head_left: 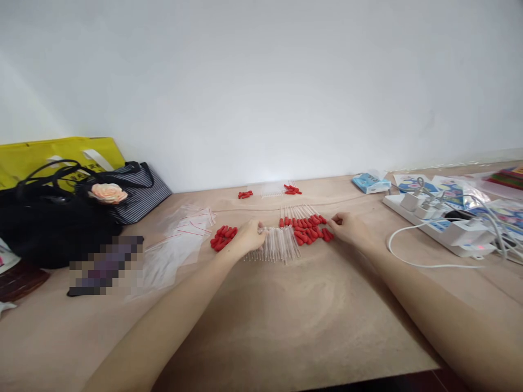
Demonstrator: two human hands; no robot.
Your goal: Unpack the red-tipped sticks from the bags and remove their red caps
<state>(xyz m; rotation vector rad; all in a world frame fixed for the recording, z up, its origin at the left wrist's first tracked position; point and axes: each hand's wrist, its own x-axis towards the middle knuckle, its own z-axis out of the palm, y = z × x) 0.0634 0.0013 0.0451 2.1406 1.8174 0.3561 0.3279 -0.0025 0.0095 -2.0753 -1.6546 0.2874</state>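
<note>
A row of clear glass dropper tubes [280, 245] lies on the tan table [286, 326]. My left hand [247, 237] rests at the row's left end, its fingers curled and pinched on one tube. My right hand [347, 227] is closed at the right edge of a heap of red rubber bulbs [308, 231], pinching at one of them. Assembled droppers with red bulbs [300, 216] lie just behind the heap. A second pile of red bulbs [223, 237] sits left of my left hand.
Small clear zip bags [180, 239] lie to the left, beside a black bag [49, 223], a striped bag [139, 196] and a yellow bag [53, 155]. A white power strip [441, 226] with chargers and cables sits right. More bulbs [245, 194] and tubes [273, 189] lie near the wall.
</note>
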